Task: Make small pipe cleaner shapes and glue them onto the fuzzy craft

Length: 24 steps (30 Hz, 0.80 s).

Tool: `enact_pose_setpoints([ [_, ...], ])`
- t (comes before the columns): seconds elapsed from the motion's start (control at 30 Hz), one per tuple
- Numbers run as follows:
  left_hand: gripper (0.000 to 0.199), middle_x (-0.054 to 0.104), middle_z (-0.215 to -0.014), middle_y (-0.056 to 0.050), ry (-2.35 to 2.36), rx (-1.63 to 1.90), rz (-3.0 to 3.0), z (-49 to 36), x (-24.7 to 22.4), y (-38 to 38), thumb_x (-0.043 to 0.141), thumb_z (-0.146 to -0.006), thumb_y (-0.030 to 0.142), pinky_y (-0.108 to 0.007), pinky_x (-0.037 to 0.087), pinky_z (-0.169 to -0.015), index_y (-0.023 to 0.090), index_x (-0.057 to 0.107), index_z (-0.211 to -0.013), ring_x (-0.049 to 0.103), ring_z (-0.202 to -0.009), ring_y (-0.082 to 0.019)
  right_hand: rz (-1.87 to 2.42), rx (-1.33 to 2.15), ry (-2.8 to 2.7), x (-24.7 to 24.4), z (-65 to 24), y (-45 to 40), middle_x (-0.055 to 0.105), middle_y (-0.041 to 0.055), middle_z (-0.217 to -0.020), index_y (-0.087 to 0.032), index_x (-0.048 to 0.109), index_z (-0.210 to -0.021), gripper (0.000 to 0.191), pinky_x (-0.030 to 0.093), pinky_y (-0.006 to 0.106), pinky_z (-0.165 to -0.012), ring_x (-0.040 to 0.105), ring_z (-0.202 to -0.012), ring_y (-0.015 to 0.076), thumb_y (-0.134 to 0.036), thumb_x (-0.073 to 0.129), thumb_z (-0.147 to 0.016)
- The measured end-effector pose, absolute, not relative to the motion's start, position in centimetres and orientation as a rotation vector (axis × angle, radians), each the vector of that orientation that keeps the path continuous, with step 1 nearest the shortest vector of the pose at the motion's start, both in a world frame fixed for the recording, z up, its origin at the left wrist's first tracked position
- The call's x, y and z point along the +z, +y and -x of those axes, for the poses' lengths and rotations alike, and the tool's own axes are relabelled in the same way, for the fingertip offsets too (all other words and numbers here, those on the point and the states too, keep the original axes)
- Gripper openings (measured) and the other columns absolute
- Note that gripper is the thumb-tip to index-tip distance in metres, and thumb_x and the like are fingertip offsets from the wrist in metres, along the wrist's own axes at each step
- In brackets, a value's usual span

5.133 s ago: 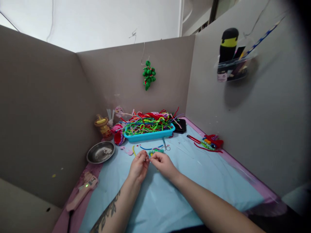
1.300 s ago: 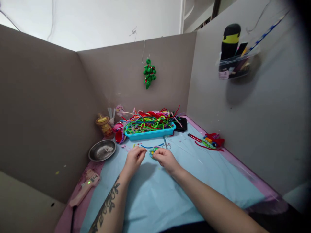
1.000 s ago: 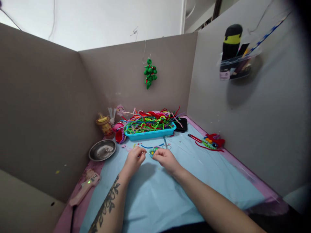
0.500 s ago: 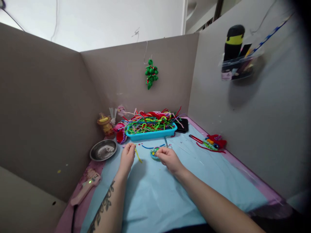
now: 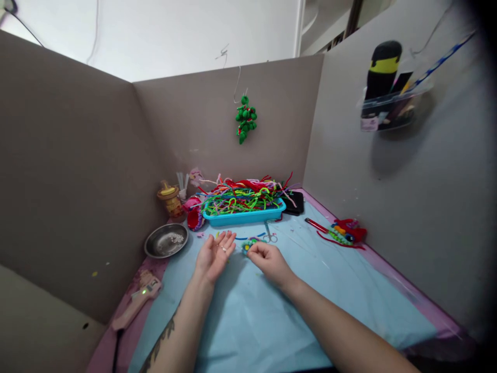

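My left hand [image 5: 214,255] is turned palm up with its fingers spread, over the blue cloth [image 5: 256,311]. Small white bits lie on its fingers; a yellow piece shows just behind it. Close by on the right, my right hand [image 5: 269,263] has its fingers pinched on a small teal piece [image 5: 246,247] with a yellow centre. Behind the hands are a blue pipe cleaner [image 5: 258,236] and small scissors [image 5: 271,238].
At the back stands a blue tray [image 5: 248,217] heaped with colourful pipe cleaners. A metal bowl [image 5: 166,241] and pink glue gun [image 5: 137,303] are on the left. A red-handled tool [image 5: 316,225] and colourful pieces [image 5: 349,231] lie right.
My left hand has opened and turned palm up; the yellow strip it pinched is no longer in its fingers. My right hand keeps its pinch. The view has shifted slightly.
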<state>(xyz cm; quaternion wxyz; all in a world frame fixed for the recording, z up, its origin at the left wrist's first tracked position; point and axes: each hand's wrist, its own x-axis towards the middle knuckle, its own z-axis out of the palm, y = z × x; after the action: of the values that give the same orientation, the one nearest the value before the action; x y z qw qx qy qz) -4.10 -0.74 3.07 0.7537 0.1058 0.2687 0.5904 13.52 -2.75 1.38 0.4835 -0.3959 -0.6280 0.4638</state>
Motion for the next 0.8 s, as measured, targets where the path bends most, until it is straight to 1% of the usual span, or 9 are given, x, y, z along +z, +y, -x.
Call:
enact_pose_setpoints([
  [0.13,0.048,0.058,-0.113,-0.020,0.505,1.255,-0.237,3.57,3.10,-1.12,0.024,-0.093,0.042,-0.041,0.053,-0.076,0.006,0.049,-0.112,0.049,-0.117,-0.032,1.047,1.031,-1.679,1.11,-13.32,-2.88,0.038,-0.0051,-0.049,-0.016,0.052,-0.060,0.012,0.024,0.021,-0.046,0.033,-0.047,0.0085,-0.021,0.050,-0.072],
  [0.2,0.050,0.055,-0.118,-0.021,0.484,1.240,-0.239,3.40,3.07,-1.22,0.023,-0.093,0.044,-0.042,0.052,-0.077,0.007,0.047,-0.116,0.046,-0.119,-0.033,1.062,1.003,-1.712,1.05,-13.28,-2.86,0.039,-0.0050,-0.049,-0.017,0.051,-0.060,0.012,0.025,0.021,-0.046,0.033,-0.047,0.0085,-0.020,0.049,-0.071],
  [0.4,0.042,0.054,-0.120,-0.020,0.486,1.233,-0.255,3.25,2.86,-1.38,0.029,-0.093,0.038,-0.041,0.052,-0.079,0.010,0.047,-0.118,0.049,-0.118,-0.031,1.079,0.968,-1.757,1.06,-13.27,-2.91,0.039,-0.0053,-0.048,-0.017,0.051,-0.059,0.012,0.025,0.021,-0.046,0.033,-0.047,0.0084,-0.019,0.048,-0.071],
  [0.6,0.045,0.052,-0.123,-0.020,0.493,1.224,-0.290,3.07,2.93,-1.53,0.029,-0.092,0.043,-0.039,0.052,-0.078,0.008,0.049,-0.113,0.049,-0.117,-0.031,1.105,0.975,-1.781,0.91,-13.22,-2.93,0.040,-0.0054,-0.047,-0.016,0.053,-0.060,0.012,0.025,0.020,-0.045,0.034,-0.045,0.0083,-0.020,0.048,-0.070],
  [0.8,0.046,0.049,-0.127,-0.020,0.496,1.217,-0.303,2.97,2.91,-1.55,0.030,-0.091,0.046,-0.039,0.051,-0.079,0.010,0.048,-0.114,0.049,-0.117,-0.030,1.113,0.977,-1.791,0.72,-13.21,-2.83,0.040,-0.0051,-0.047,-0.016,0.054,-0.060,0.012,0.025,0.021,-0.045,0.035,-0.045,0.0085,-0.019,0.048,-0.069],
])
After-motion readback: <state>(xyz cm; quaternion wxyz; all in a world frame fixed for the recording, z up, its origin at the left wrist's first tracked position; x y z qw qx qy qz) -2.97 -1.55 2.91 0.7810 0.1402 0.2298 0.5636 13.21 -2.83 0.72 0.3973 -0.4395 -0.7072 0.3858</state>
